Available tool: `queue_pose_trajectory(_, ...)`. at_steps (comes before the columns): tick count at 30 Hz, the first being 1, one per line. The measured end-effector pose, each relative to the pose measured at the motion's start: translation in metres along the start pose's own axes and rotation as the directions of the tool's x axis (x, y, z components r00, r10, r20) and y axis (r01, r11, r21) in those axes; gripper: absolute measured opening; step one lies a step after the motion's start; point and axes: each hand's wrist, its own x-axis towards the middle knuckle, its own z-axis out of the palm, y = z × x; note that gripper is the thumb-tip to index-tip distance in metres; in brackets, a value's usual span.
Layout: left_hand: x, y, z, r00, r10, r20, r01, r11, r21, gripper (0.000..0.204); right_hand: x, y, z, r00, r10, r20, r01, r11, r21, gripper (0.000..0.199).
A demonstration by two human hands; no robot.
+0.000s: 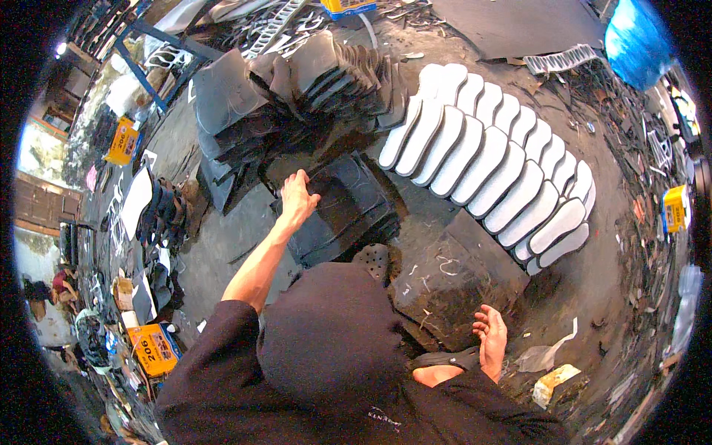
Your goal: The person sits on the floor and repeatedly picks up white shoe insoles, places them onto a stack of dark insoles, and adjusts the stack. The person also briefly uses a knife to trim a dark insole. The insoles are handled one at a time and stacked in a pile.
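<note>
Left hand (298, 199): reaching forward over the left edge of a low pile of black sheets (348, 194); fingers extended and slightly bent, thumb spread away from them, nothing visible between. Contact with the top sheet: cannot tell from here. Right hand (491, 340): held apart, near the right corner of a dark board (452, 278) bearing pale scraps; fingers loosely curled, apparently holding nothing.

Near corner of the low pile: a perforated clog (373, 259), just beside it. Risk, my judgement: a sheet dragged toward the body could catch on it and buckle.

Beyond the pile's far edge: a taller heap of black sheets (315, 74), layers uneven, some tilted and overhanging. Likeliest fault: a tug or bump low down lets the upper layers slide toward the left hand. Cause would be the ragged stacking, perhaps smooth faces too.

Right of the pile, on the floor (586, 285): white-faced soles (478, 165) in curved, leaning, overlapping rows. Each seems to lean on its neighbour, so a sheet swung wide past the pile's right edge could tip a whole run.

Scraps on the board might also lodge beneath anything laid there, leaving it uneven.
</note>
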Motion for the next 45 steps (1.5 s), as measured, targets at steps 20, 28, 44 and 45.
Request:
queue_pose_trajectory(20, -0.107, 0.314, -0.014, -0.294, 0.954, 0.06, -0.901, -0.256, -0.35, 0.036, -0.008, -0.115, 0.014, 0.99, -0.042, 0.133, 0.0, 0.954, 0.301, 0.066)
queue_pose_trajectory(28, -0.152, 0.282, 0.083, -0.107, 0.98, 0.166, -0.795, 0.017, -0.607, 0.06, 0.043, -0.006, -0.048, 0.885, -0.284, -0.369, 0.046, 0.842, -0.538, 0.072)
queue_pose_trajectory(44, -0.16, 0.156, 0.069, 0.89, 0.315, 0.329, 0.185, 0.409, -0.894, 0.066, 0.277, -0.223, -0.1, 0.707, -0.537, -0.461, -0.157, 0.517, -0.841, 0.12)
queue_pose_trajectory(45, -0.164, 0.149, 0.067, 0.849, 0.322, 0.419, 0.219, 0.507, -0.833, 0.066, 0.287, -0.228, -0.099, 0.707, -0.52, -0.479, -0.182, 0.521, -0.834, 0.121)
